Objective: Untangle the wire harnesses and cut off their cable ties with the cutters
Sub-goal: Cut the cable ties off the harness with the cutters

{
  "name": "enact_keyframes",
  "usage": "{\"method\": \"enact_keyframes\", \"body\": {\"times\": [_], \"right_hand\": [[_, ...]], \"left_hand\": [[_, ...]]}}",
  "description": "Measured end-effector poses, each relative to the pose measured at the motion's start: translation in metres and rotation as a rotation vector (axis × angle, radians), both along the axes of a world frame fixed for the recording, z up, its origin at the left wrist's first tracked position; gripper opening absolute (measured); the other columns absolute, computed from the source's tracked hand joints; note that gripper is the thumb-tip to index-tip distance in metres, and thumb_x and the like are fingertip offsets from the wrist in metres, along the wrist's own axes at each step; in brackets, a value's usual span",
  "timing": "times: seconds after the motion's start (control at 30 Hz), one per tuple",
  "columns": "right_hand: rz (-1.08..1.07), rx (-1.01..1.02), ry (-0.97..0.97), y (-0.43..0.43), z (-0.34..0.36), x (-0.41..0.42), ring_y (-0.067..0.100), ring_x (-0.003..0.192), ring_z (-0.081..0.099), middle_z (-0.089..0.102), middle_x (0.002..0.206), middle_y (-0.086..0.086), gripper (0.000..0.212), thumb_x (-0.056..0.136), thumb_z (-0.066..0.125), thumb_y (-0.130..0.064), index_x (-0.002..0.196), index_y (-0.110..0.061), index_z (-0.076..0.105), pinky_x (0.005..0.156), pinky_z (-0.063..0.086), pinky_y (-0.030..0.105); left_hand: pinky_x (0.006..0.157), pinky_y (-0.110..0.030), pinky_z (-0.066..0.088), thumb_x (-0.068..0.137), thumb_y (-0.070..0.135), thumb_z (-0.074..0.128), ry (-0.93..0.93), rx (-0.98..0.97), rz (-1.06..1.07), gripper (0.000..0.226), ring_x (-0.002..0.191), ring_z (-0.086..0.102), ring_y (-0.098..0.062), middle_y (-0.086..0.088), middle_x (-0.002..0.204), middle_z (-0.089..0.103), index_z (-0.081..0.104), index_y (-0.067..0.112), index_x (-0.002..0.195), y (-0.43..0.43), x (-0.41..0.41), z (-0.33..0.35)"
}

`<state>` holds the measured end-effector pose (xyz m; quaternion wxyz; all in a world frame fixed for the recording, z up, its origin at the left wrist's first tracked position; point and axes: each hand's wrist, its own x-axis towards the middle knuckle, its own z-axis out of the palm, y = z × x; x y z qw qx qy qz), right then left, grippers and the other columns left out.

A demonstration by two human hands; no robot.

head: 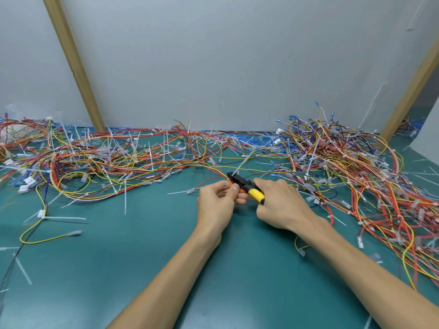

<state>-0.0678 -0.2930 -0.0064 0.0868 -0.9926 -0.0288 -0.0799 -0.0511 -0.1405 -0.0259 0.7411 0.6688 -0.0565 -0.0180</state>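
Left hand pinching wires, right hand gripping cutters, bare mat nearside

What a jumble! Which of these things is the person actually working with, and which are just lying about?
In use:
- cutters, held in the right hand
- red and yellow wire bundle, pinched by the left hand
- white cable tie at the cutter tip

Lying about:
- left wire heap
- right wire heap
- cut tie scraps
- green mat
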Motion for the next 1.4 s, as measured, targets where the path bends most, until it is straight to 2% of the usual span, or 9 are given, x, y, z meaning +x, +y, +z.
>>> {"method": "enact_keyframes", "body": {"times": [0.37, 0.7, 0.8, 0.87, 0.97, 1.03, 1.1, 1.23, 1.4], "right_hand": [[0.018, 0.011, -0.015, -0.002, -0.001, 0.000, 0.037, 0.072, 0.049, 0.049, 0.070, 0.007, 0.013, 0.069, 0.048, -0.018, 0.078, -0.021, 0.040, 0.051, 0.026, 0.033], [-0.009, -0.007, -0.229, 0.000, 0.013, -0.028, 0.032, 0.078, 0.053, 0.055, 0.080, -0.004, 0.024, 0.077, 0.058, -0.023, 0.097, -0.027, 0.045, 0.055, 0.030, 0.036], [0.150, 0.197, -0.283, -0.009, 0.028, -0.047, 0.018, 0.080, 0.054, 0.058, 0.083, -0.010, 0.020, 0.086, 0.066, -0.032, 0.100, -0.028, 0.052, 0.065, 0.041, 0.036], [0.233, 0.340, -0.289, -0.017, 0.035, -0.062, 0.008, 0.071, 0.050, 0.056, 0.076, -0.012, 0.018, 0.086, 0.068, -0.037, 0.096, -0.027, 0.056, 0.067, 0.040, 0.023], [0.218, 0.614, -0.346, -0.034, 0.041, -0.077, 0.016, 0.063, 0.052, 0.060, 0.073, -0.003, 0.013, 0.086, 0.067, -0.034, 0.093, -0.025, 0.061, 0.061, 0.040, 0.026], [0.187, 0.882, -0.401, -0.045, 0.040, -0.077, 0.015, 0.063, 0.052, 0.061, 0.074, -0.004, 0.007, 0.088, 0.065, -0.025, 0.093, -0.021, 0.063, 0.059, 0.042, 0.023], [0.104, 1.170, -0.424, -0.058, 0.033, -0.073, 0.017, 0.063, 0.049, 0.057, 0.072, -0.002, 0.006, 0.090, 0.064, -0.012, 0.095, -0.014, 0.062, 0.059, 0.043, 0.024], [-0.106, 1.364, -0.358, -0.082, 0.008, -0.066, 0.020, 0.059, 0.045, 0.052, 0.072, 0.007, 0.012, 0.095, 0.058, -0.002, 0.094, -0.013, 0.063, 0.059, 0.039, 0.035], [-0.161, 1.568, -0.292, -0.088, -0.002, -0.061, 0.017, 0.056, 0.044, 0.053, 0.068, 0.003, 0.008, 0.093, 0.059, -0.005, 0.094, -0.013, 0.062, 0.051, 0.039, 0.030]], "left_hand": [[0.068, -0.017, 0.054, 0.099, 0.008, 0.058, -0.002, 0.018, 0.000, 0.025, 0.059, 0.064, -0.005, 0.004, 0.065, 0.072, 0.070, 0.013, 0.078, 0.001, 0.000, -0.001], [0.055, -0.021, 0.045, 0.101, 0.010, 0.054, -0.092, 0.064, 0.022, 0.021, 0.054, 0.052, -0.007, 0.009, 0.059, 0.061, 0.070, 0.011, 0.087, -0.002, 0.001, -0.002], [0.055, -0.027, 0.036, 0.102, 0.015, 0.054, -0.139, 0.082, 0.076, 0.019, 0.053, 0.043, -0.010, 0.009, 0.064, 0.056, 0.071, 0.018, 0.094, 0.000, 0.005, -0.002], [0.057, -0.030, 0.038, 0.102, 0.015, 0.051, -0.138, 0.094, 0.153, 0.022, 0.055, 0.044, -0.012, 0.009, 0.072, 0.059, 0.071, 0.024, 0.102, 0.006, 0.010, -0.001], [0.062, -0.025, 0.043, 0.102, 0.013, 0.046, -0.243, 0.275, 0.340, 0.029, 0.057, 0.050, -0.005, 0.007, 0.073, 0.062, 0.070, 0.030, 0.105, 0.021, 0.017, 0.005], [0.066, -0.025, 0.039, 0.101, 0.013, 0.045, -0.321, 0.388, 0.443, 0.031, 0.071, 0.058, -0.007, 0.002, 0.087, 0.069, 0.070, 0.025, 0.115, 0.029, 0.019, 0.010], [0.077, -0.030, 0.038, 0.102, 0.013, 0.045, -0.357, 0.484, 0.516, 0.030, 0.092, 0.062, -0.024, -0.006, 0.101, 0.072, 0.069, 0.015, 0.119, 0.036, 0.023, 0.013], [0.078, -0.039, 0.043, 0.100, 0.019, 0.052, -0.401, 0.723, 0.537, 0.024, 0.092, 0.064, -0.038, -0.015, 0.092, 0.073, 0.073, 0.009, 0.105, 0.053, 0.031, 0.013], [0.064, -0.037, 0.049, 0.092, 0.043, 0.059, -0.371, 1.011, 0.632, 0.038, 0.069, 0.065, -0.039, -0.010, 0.063, 0.066, 0.068, 0.017, 0.066, 0.067, 0.031, 0.021]]}}
